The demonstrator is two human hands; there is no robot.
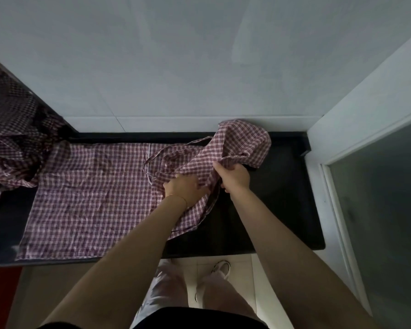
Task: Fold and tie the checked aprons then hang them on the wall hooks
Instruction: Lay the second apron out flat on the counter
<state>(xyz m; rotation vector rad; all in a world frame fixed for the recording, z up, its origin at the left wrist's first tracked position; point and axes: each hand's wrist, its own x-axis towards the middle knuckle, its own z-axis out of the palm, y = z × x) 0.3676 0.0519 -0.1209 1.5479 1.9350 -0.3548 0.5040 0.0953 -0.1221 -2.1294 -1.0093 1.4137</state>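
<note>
Checked aprons occupy the black bench (pixel 282 210), and we record them from left to right. At the far left we note a crumpled apron pile (pixel 14 138), heaped partly against a dark surface at the bench's left end, with one strap trailing toward the near edge. Just right of it, touching the pile, we find a flat apron (pixel 88 198) spread over the bench top, its near hem reaching the near edge. Right of centre, a bunched apron (pixel 237 143) lies partly over the flat one, raised at its far end, its ties looping to the left. We observe the left hand (pixel 185 188) with fingers curled into this cloth, and the right hand (pixel 234 174) just beside it, its grip clamped on a gathered fold. White tiled wall (pixel 199 55) stands behind the bench.
</note>
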